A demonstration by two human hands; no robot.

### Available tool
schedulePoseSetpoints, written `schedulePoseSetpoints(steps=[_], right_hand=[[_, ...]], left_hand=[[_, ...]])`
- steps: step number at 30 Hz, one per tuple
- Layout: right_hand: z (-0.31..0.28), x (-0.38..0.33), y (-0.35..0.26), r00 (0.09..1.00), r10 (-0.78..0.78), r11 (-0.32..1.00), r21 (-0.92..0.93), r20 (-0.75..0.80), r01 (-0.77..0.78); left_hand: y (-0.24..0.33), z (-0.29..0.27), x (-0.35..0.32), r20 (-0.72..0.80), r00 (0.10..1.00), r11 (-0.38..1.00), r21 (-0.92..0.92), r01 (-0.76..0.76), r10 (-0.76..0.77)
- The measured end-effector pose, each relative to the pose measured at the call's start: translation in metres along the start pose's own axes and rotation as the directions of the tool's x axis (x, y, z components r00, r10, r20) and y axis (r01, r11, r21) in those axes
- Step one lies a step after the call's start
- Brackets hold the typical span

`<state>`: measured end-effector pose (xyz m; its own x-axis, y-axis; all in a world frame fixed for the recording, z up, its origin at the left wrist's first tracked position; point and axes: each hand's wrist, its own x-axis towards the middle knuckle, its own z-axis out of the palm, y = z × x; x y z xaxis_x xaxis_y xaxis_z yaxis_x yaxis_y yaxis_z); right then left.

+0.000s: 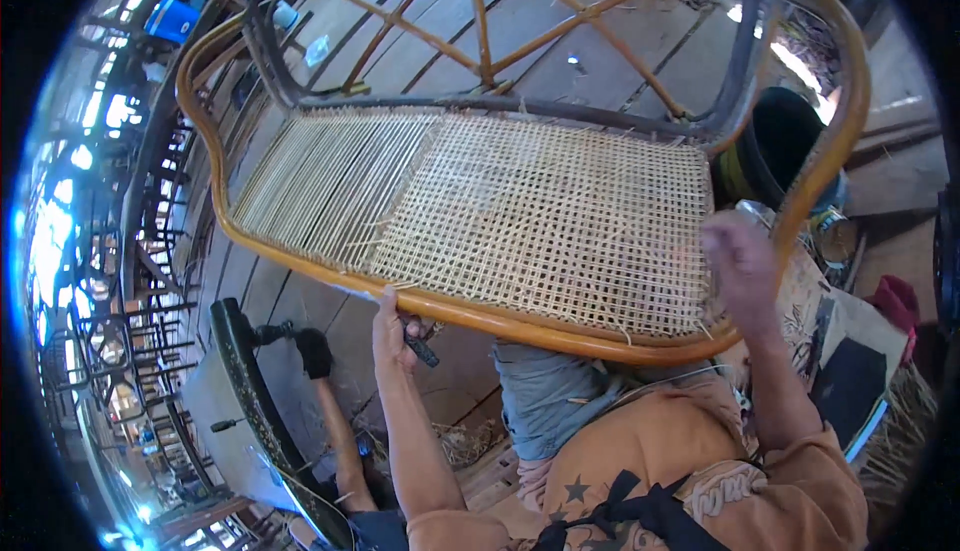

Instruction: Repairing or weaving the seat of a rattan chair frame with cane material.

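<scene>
A long rattan bench frame (470,316) lies across my lap, its seat covered by a woven cane panel (560,221). At the left of the seat, cane strands (320,181) run mostly one way; on the right they cross in an open grid. My left hand (392,336) is at the front rail, thumb against it, fingers closed around a small dark tool (422,351) whose kind I cannot make out. Beside the seat's right end, my right hand (742,261) is raised with its fingers curled and blurred; whether it holds a strand is unclear.
At the right stands a dark bucket (780,141), with a can (833,236) near it. Another person's dark-gloved hand (314,353) is at a dark curved frame (250,381) on the left. A blue container (172,21) sits far left. Loose fibres (905,431) lie at the right.
</scene>
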<state>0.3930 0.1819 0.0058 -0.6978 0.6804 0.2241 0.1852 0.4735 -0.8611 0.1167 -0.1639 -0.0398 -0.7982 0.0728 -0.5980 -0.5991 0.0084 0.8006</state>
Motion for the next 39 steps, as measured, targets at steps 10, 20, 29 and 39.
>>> schedulePoseSetpoints(steps=[10, 20, 29, 39], right_hand=[[-0.06, 0.005, 0.056, 0.821, 0.201, 0.969, -0.016, -0.535, -0.248], [-0.022, 0.026, 0.056, 0.855, -0.115, 0.805, -0.552, -0.505, -0.218], [0.14, 0.051, -0.01, 0.858, 0.301, 0.941, 0.018, 0.416, -0.338], [0.279, 0.1, -0.035, 0.571, 0.344, 0.905, -0.101, 0.746, -0.413]], left_hand=[[-0.009, -0.007, -0.01, 0.127, 0.978, 0.986, -0.004, 0.166, -0.164], [-0.021, -0.008, -0.035, 0.208, 0.961, 0.982, -0.018, 0.187, -0.179], [-0.037, -0.006, -0.035, 0.172, 0.961, 0.976, -0.003, 0.22, -0.216], [0.054, -0.013, -0.02, 0.303, 0.741, 0.172, 0.855, -0.489, 0.599]])
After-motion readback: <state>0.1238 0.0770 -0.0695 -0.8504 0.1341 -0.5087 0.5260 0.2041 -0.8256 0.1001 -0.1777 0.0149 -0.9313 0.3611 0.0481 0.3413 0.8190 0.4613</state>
